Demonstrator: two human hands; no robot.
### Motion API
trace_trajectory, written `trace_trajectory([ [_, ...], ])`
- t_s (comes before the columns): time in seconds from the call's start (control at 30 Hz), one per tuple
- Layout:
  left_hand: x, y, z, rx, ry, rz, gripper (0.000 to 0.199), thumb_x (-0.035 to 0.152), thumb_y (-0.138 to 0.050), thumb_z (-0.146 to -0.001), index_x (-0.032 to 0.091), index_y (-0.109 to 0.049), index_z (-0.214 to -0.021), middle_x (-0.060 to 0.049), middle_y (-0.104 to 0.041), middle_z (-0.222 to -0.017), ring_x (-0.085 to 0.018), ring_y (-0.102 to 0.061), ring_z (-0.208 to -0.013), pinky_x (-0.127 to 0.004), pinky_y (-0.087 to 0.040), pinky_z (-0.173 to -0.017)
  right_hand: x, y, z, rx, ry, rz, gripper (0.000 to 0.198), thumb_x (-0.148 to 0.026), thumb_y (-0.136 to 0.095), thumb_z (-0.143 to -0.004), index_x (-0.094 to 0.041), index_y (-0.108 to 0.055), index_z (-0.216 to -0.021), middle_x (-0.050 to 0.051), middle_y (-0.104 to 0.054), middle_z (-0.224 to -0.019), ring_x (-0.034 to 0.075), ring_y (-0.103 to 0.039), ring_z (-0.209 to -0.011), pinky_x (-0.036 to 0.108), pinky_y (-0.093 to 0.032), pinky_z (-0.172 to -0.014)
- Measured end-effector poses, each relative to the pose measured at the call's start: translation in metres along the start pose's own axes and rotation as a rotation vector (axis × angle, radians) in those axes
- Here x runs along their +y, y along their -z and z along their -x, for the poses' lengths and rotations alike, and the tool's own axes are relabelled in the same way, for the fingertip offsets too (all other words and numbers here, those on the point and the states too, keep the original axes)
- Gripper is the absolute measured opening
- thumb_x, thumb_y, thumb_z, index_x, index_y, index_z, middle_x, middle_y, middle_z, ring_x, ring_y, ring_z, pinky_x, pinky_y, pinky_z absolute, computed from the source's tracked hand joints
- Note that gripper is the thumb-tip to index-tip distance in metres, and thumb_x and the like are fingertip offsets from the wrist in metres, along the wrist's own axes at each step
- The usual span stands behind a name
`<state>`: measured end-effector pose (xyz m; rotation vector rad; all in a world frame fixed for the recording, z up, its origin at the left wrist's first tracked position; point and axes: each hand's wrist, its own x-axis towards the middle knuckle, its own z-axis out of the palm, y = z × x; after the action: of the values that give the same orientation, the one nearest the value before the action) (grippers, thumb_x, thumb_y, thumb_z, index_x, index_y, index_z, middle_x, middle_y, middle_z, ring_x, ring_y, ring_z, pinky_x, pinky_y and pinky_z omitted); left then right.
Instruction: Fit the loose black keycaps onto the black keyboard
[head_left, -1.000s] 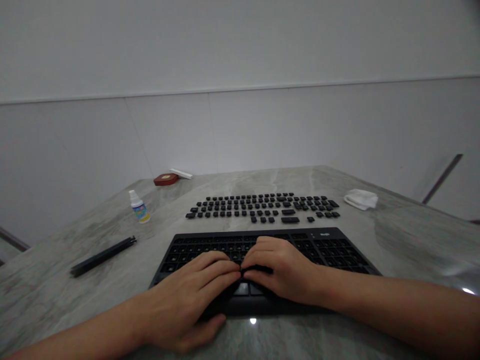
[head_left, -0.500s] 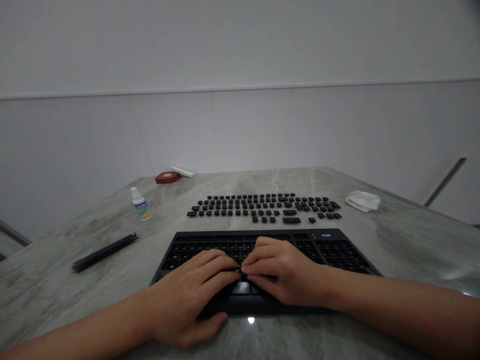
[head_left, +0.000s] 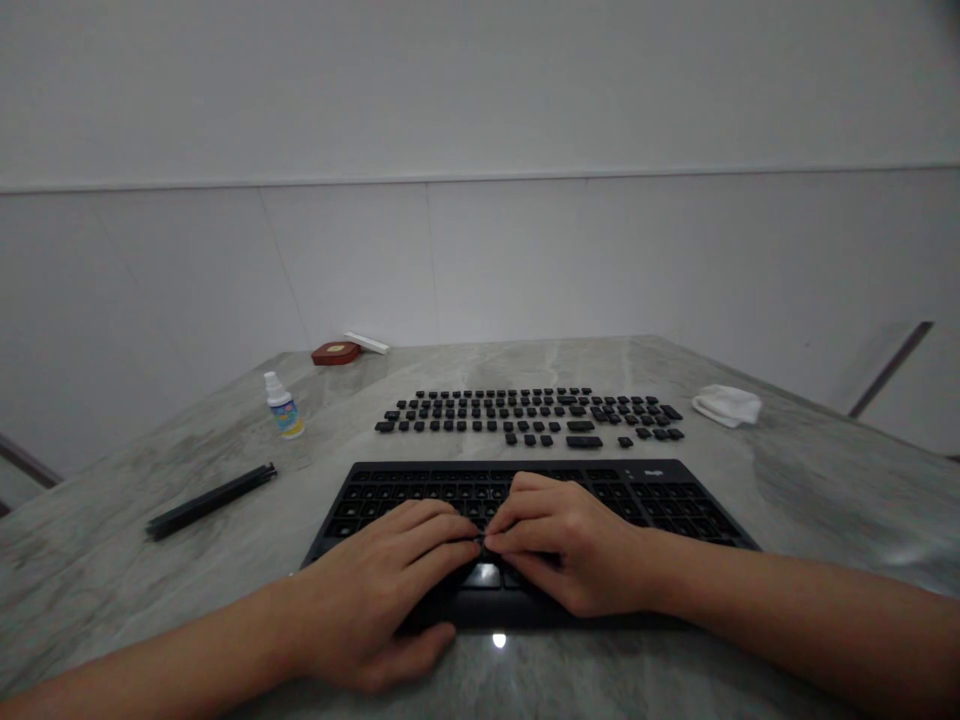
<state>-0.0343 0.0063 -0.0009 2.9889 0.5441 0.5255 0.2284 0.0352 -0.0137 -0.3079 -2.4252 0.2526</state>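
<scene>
Keyboard (head_left: 450,490) lay near, loose keys (head_left: 580,426) farther off; left hand (head_left: 382,590) covered it, thumb wide, right hand (head_left: 570,545) pinched narrow, holding what I couldn't tell.

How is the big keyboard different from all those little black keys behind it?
The keyboard is one large piece; the loose keys are many small, separate pieces.
The keyboard lies close to the person, while the loose keys are set out in rows farther away.
The left hand and right hand are on the keyboard; neither touches the loose keys.
Both are dark and lie on the table.
</scene>
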Motion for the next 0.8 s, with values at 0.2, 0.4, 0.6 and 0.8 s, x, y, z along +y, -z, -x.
trace_trajectory([
  [0.2, 0.0006, 0.0003, -0.0004, -0.004, 0.005, -0.008, 0.058, 0.018, -0.061, -0.081, 0.012, -0.047, -0.137, -0.017, -0.061, -0.130, -0.033, -0.057, -0.123, -0.051, -0.052, -0.105, 0.0038, -0.0044, 0.0024, 0.004, 0.008, 0.034, 0.016, -0.013, -0.059, -0.094, -0.014, -0.074, -0.100, 0.008, -0.076, -0.092, 0.018, -0.063, -0.084, 0.032, -0.056, -0.073],
  [0.4, 0.0013, 0.0019, -0.0012, -0.005, 0.009, -0.006, 0.058, 0.017, -0.060, -0.081, 0.014, -0.047, -0.137, -0.016, -0.062, -0.129, -0.032, -0.058, -0.122, -0.050, -0.053, -0.104, 0.0047, -0.0050, 0.0034, 0.016, -0.018, 0.028, 0.012, -0.016, -0.060, -0.096, -0.015, -0.073, -0.095, 0.007, -0.075, -0.090, 0.017, -0.064, -0.082, 0.031, -0.057, -0.075],
  [0.6, 0.0004, 0.0006, 0.0002, -0.008, 0.008, -0.007, 0.060, 0.017, -0.061, -0.080, 0.013, -0.046, -0.139, -0.017, -0.061, -0.131, -0.033, -0.057, -0.124, -0.051, -0.053, -0.104, 0.0047, -0.0046, 0.0039, 0.025, -0.011, 0.046, 0.012, -0.016, -0.061, -0.095, -0.015, -0.072, -0.090, 0.007, -0.074, -0.089, 0.017, -0.063, -0.080, 0.030, -0.056, -0.071],
  [0.8, 0.0005, 0.0005, 0.0001, -0.022, 0.012, -0.004, 0.060, 0.017, -0.062, -0.081, 0.013, -0.047, -0.139, -0.017, -0.061, -0.132, -0.033, -0.056, -0.125, -0.051, -0.052, -0.105, 0.0051, -0.0044, 0.0027, 0.028, -0.004, 0.027, 0.013, -0.016, -0.061, -0.096, -0.014, -0.071, -0.088, 0.007, -0.074, -0.088, 0.017, -0.063, -0.080, 0.030, -0.056, -0.072],
])
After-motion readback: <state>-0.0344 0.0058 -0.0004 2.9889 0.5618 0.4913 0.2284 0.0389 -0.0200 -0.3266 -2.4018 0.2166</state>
